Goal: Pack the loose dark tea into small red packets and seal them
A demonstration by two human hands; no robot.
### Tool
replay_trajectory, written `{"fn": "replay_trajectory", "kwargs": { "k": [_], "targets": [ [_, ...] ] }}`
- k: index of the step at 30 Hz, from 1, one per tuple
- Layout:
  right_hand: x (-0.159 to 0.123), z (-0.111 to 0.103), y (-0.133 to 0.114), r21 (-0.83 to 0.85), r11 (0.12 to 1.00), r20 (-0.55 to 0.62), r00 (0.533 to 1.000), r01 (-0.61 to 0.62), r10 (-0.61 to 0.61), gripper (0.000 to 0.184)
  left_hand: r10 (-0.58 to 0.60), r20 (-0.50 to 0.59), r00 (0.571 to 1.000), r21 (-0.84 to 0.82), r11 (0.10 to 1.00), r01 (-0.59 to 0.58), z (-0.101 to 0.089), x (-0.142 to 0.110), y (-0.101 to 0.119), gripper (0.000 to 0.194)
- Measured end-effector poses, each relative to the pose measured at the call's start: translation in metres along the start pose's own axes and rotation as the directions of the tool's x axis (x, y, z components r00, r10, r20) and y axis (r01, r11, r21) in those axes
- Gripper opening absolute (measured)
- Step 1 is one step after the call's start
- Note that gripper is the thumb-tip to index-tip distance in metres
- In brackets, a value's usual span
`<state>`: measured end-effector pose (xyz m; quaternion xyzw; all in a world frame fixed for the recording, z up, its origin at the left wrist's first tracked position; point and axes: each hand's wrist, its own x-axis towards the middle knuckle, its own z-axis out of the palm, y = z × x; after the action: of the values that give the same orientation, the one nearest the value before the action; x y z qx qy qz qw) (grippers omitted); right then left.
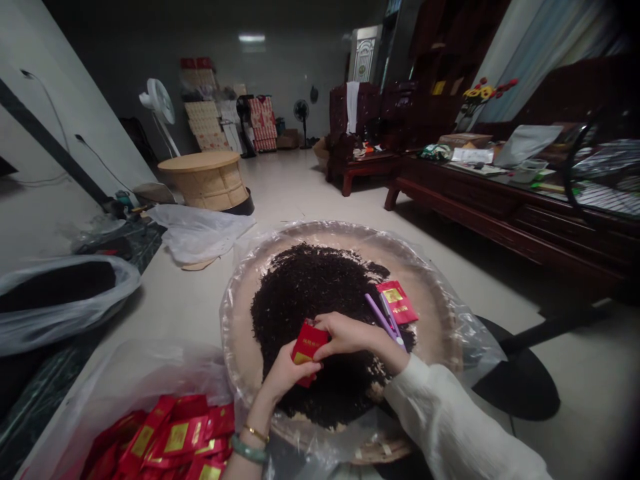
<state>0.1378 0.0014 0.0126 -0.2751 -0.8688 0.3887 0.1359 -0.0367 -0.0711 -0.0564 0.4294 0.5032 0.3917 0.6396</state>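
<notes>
Over a heap of dark loose tea leaves (320,280), a small red packet (309,343) with a gold patch is held between both hands. My left hand (287,370), below a gold bracelet and a green bangle, grips the packet's lower part. My right hand (345,333) has its fingers closed on the packet's upper right edge. Whether the packet's top is open, I cannot tell. Right of the heap lies a purple tong-like sealer (385,320), touching another red packet (397,301) that lies flat.
A wide round woven tray (440,313) lined with clear plastic bears the tea. A plastic bag of red packets (177,437) stands at lower left, and a bag of dark leaves (57,287) above it. A dark wooden table (500,207) stands right; a round basket stool (205,180) stands behind left.
</notes>
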Motion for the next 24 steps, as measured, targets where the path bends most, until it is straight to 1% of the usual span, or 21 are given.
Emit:
{"fn": "replay_trajectory", "kwargs": {
  "k": [2, 3, 6, 8, 12, 14, 15, 16, 17, 18, 19, 20, 21, 22, 24],
  "targets": [
    [0.001, -0.002, 0.000, 0.049, 0.998, 0.062, 0.997, -0.037, 0.034, 0.015, 0.001, -0.002, 1.000, 0.032, 1.000, -0.001, -0.001, 0.000, -0.002, 0.045],
    [0.001, -0.003, 0.000, 0.075, 0.996, 0.074, 0.996, -0.055, 0.049, 0.015, -0.001, -0.002, 1.000, 0.043, 0.999, 0.001, -0.001, 0.000, -0.003, 0.043],
    [0.000, -0.009, -0.001, 0.130, 0.988, 0.054, 0.996, -0.081, 0.075, 0.014, -0.003, -0.017, 1.000, 0.060, 0.998, 0.004, -0.002, 0.000, -0.005, 0.041],
    [-0.002, -0.013, -0.001, 0.184, 0.975, 0.051, 0.992, -0.124, 0.117, 0.014, 0.007, -0.025, 1.000, 0.078, 0.997, -0.005, -0.003, 0.001, -0.005, 0.040],
    [-0.004, -0.017, 0.005, 0.369, 0.897, 0.091, 0.970, -0.243, 0.226, 0.018, 0.034, -0.024, 0.999, 0.112, 0.993, -0.031, -0.003, 0.002, -0.006, 0.035],
    [-0.003, -0.020, 0.014, 0.466, 0.844, 0.062, 0.962, -0.264, 0.266, 0.025, 0.036, -0.044, 0.998, 0.113, 0.993, -0.031, -0.003, 0.002, -0.007, 0.035],
    [-0.003, -0.022, 0.019, 0.503, 0.822, 0.026, 0.955, -0.267, 0.294, 0.027, 0.034, -0.055, 0.998, 0.107, 0.994, -0.028, -0.003, 0.002, -0.008, 0.035],
    [-0.002, -0.025, 0.023, 0.516, 0.816, -0.035, 0.945, -0.260, 0.324, 0.029, 0.032, -0.065, 0.997, 0.097, 0.995, -0.026, -0.003, 0.002, -0.008, 0.036],
    [-0.002, -0.028, 0.025, 0.496, 0.835, -0.134, 0.929, -0.239, 0.345, 0.029, 0.031, -0.075, 0.997, 0.085, 0.996, -0.024, -0.003, 0.002, -0.008, 0.037],
    [-0.003, -0.030, 0.026, 0.433, 0.878, -0.260, 0.904, -0.206, 0.340, 0.028, 0.033, -0.084, 0.996, 0.074, 0.997, -0.026, -0.003, 0.002, -0.008, 0.038],
    [-0.004, -0.032, 0.024, 0.330, 0.928, -0.388, 0.872, -0.173, 0.300, 0.027, 0.038, -0.095, 0.995, 0.065, 0.997, -0.032, -0.003, 0.002, -0.007, 0.038],
    [-0.006, -0.032, 0.021, 0.205, 0.968, -0.489, 0.842, -0.144, 0.229, 0.026, 0.045, -0.108, 0.993, 0.059, 0.997, -0.039, -0.003, 0.002, -0.007, 0.039],
    [-0.007, -0.031, 0.015, 0.086, 0.989, -0.544, 0.826, -0.119, 0.146, 0.023, 0.053, -0.124, 0.991, 0.058, 0.997, -0.046, -0.003, 0.003, -0.006, 0.039],
    [-0.008, -0.028, 0.008, -0.009, 0.996, -0.548, 0.834, -0.093, 0.073, 0.020, 0.062, -0.138, 0.988, 0.062, 0.997, -0.054, -0.002, 0.003, -0.006, 0.038],
    [-0.009, -0.019, -0.006, -0.128, 0.991, -0.451, 0.892, -0.040, -0.023, 0.015, 0.088, -0.162, 0.983, 0.089, 0.993, -0.074, -0.003, 0.003, -0.005, 0.036]
  ]
}}
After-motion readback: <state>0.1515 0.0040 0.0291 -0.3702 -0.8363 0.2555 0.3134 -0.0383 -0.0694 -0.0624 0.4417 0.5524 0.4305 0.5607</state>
